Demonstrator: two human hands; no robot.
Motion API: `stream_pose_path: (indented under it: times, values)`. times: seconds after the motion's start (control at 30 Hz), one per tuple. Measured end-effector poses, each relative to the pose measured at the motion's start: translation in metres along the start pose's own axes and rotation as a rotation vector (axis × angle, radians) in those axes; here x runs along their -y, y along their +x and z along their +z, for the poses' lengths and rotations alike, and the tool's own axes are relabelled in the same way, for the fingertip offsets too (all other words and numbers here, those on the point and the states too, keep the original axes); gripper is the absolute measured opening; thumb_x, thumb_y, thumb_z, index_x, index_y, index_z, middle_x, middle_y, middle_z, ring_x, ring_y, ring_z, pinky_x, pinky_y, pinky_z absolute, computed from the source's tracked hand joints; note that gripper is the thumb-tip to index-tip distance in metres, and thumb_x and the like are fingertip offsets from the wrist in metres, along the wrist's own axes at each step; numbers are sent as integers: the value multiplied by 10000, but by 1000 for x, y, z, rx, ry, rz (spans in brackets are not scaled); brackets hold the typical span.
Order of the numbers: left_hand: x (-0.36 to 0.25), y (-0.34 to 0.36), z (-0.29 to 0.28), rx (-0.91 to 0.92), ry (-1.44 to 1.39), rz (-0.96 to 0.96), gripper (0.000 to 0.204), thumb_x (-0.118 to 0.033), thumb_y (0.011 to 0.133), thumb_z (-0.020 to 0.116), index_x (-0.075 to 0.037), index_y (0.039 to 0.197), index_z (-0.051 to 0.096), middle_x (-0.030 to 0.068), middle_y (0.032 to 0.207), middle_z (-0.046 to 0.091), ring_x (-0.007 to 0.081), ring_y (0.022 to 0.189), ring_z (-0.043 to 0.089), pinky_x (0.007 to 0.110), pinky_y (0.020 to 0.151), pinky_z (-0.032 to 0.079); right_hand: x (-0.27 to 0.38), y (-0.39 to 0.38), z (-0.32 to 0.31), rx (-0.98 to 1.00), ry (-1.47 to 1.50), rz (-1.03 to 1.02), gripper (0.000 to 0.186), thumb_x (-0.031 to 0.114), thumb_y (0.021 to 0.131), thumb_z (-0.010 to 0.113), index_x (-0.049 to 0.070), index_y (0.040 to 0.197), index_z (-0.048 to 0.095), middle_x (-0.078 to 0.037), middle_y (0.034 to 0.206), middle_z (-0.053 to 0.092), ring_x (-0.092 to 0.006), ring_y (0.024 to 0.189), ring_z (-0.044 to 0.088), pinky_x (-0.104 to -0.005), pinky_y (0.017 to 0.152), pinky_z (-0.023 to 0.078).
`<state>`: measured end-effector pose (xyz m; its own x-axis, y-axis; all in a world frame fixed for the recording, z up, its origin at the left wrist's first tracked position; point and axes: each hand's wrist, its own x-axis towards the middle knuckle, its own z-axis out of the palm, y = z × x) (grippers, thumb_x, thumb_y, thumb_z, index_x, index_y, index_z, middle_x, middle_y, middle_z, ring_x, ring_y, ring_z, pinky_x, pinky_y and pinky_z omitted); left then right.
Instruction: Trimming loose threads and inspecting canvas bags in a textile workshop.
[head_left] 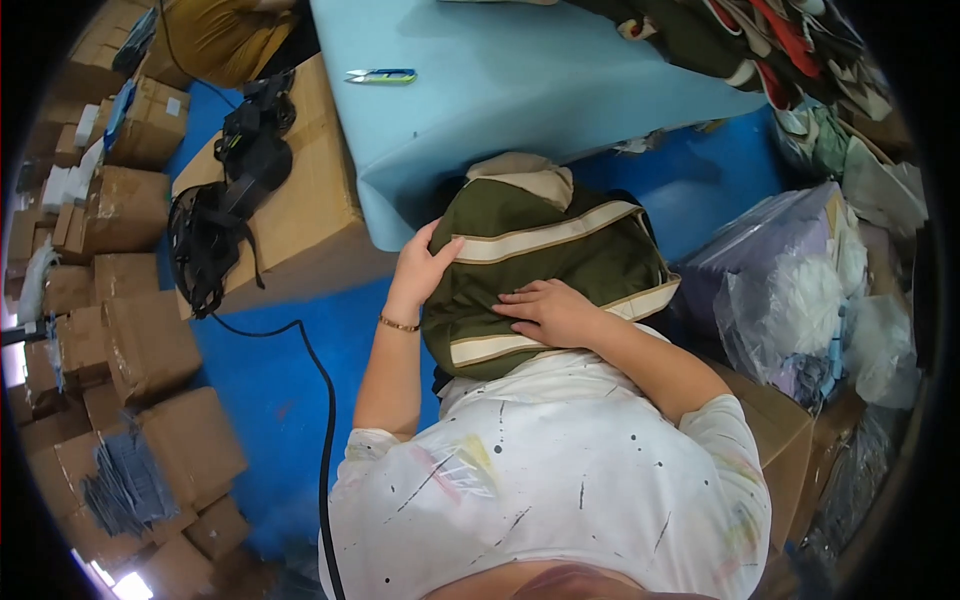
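Note:
An olive-green fabric bag (600,265) with two cream straps (540,232) lies across my lap below the table edge, a beige piece (515,170) folded over its top. My left hand (423,265) holds the bag's left edge, thumb on the front near the upper strap and fingers behind it. My right hand (550,312) rests palm down on the green cloth between the straps, fingers stretched out.
A light blue table (500,70) ahead bears small snips (380,76) and piled cloth pieces (760,45). Left are a cardboard box (300,190) with black straps (250,150), stacked cartons (150,340), a cable (325,420) and another person's leg (225,40). Plastic-wrapped bundles (760,280) stand right.

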<state>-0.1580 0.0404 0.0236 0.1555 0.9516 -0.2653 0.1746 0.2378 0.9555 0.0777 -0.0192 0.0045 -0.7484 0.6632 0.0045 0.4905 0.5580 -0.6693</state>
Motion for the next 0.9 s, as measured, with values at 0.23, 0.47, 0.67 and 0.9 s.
stream_pose_path:
  times: [0.23,0.47,0.67,0.9]
  values:
    - [-23,-39,85,198,939,763,402,-81,739,565,-109,1137,611,77,714,450,232,631,526,345,523,442,-13,-26,-21,-756,1561,633,260,272,908,577,73,1067,521,1,931,562,-96,831,541,-239,746,457]
    - [-29,-50,99,340,959,840,409,-86,736,558,-115,1140,615,44,683,427,189,606,512,317,517,435,-9,-54,-18,-748,1443,800,271,189,873,631,51,1081,525,-13,910,599,-70,791,551,-188,702,437]
    - [-50,-50,85,55,716,722,788,-197,618,777,-17,1293,413,196,1156,419,370,1016,483,403,891,426,23,-20,-31,-665,676,414,213,105,816,649,6,978,553,-92,741,574,-154,667,552,-294,594,457]
    - [-28,-20,32,-92,20,188,187,-105,927,538,43,1021,603,57,974,638,100,870,559,248,759,459,26,15,-43,-613,424,-38,395,148,782,673,48,1145,558,-144,1133,568,-323,1035,533,-377,908,432]
